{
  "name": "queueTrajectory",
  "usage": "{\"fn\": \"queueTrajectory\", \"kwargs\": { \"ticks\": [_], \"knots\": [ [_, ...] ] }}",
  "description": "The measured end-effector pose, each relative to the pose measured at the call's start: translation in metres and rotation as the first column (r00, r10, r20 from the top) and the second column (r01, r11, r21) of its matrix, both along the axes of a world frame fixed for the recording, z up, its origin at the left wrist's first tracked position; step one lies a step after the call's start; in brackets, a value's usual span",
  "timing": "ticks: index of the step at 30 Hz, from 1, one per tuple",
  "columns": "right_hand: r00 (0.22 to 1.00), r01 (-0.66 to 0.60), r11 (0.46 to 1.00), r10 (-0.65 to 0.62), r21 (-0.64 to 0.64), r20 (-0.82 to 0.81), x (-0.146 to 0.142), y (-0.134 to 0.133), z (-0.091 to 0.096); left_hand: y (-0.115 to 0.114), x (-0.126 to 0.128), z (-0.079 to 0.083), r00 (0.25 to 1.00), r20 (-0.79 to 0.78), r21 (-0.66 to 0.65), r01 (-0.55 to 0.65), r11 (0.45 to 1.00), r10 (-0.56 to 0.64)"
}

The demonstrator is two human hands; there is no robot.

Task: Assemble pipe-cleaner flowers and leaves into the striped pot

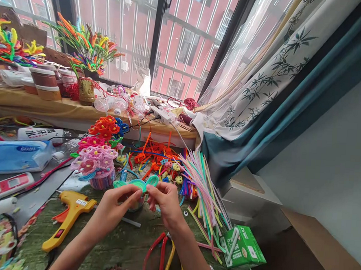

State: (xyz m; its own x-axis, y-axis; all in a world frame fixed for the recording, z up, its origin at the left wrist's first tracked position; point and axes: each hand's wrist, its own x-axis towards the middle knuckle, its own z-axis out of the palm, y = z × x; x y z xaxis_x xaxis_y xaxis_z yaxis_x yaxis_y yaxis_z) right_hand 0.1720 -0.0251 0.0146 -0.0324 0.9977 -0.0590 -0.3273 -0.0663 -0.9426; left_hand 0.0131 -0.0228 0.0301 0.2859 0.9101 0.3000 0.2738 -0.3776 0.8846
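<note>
Between my two hands is a green pipe-cleaner flower (151, 182) with looped petals, held above the table. My left hand (118, 202) pinches it from the left with thumb and forefinger. From the right, my right hand (166, 201) grips a petal loop near the centre. Just behind and below my fingers stands a small cup (137, 205), partly hidden. Left of my left hand lies a yellow glue gun (71, 216), with a clear glue stick (131, 222) nearer to the hand. Red-handled pliers (162, 252) and a yellow-handled tool (169, 258) lie below my right wrist.
A pot of pink pipe-cleaner flowers (95, 162) stands behind left. Bundled pipe cleaners (203, 189) and a green box (243, 247) are at right. Orange pipe-cleaner pieces (157, 154) lie at the back. A power strip (160, 114) sits on the windowsill; a tissue pack (14, 157) is left.
</note>
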Motion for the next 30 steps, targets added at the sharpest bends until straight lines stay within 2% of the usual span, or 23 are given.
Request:
{"fn": "queueTrajectory", "kwargs": {
  "ticks": [7, 16, 21, 25, 30],
  "knots": [
    [0.998, 0.000, 0.999, -0.003, -0.047, -0.066, -0.002, -0.007, -0.015, -0.009, 0.003, -0.011, 0.995, 0.093, -0.084, 0.050, 0.995, -0.042],
    [0.970, -0.225, 0.960, 0.204, -0.165, -0.131, 0.011, -0.011, -0.018, -0.012, 0.001, -0.018, 0.992, 0.064, -0.147, 0.115, 0.982, -0.107],
    [0.925, -0.360, 0.907, 0.316, -0.218, -0.212, 0.015, -0.012, -0.014, -0.015, 0.002, -0.012, 0.970, 0.178, -0.187, 0.201, 0.962, -0.168],
    [0.895, -0.417, 0.880, 0.353, -0.229, -0.274, 0.014, -0.014, -0.014, -0.018, 0.002, -0.012, 0.946, 0.282, -0.206, 0.221, 0.953, -0.158],
    [0.864, -0.450, 0.860, 0.353, -0.239, -0.359, 0.012, -0.016, -0.016, -0.017, -0.001, -0.021, 0.945, 0.290, -0.218, 0.216, 0.952, -0.148]
  ]
}}
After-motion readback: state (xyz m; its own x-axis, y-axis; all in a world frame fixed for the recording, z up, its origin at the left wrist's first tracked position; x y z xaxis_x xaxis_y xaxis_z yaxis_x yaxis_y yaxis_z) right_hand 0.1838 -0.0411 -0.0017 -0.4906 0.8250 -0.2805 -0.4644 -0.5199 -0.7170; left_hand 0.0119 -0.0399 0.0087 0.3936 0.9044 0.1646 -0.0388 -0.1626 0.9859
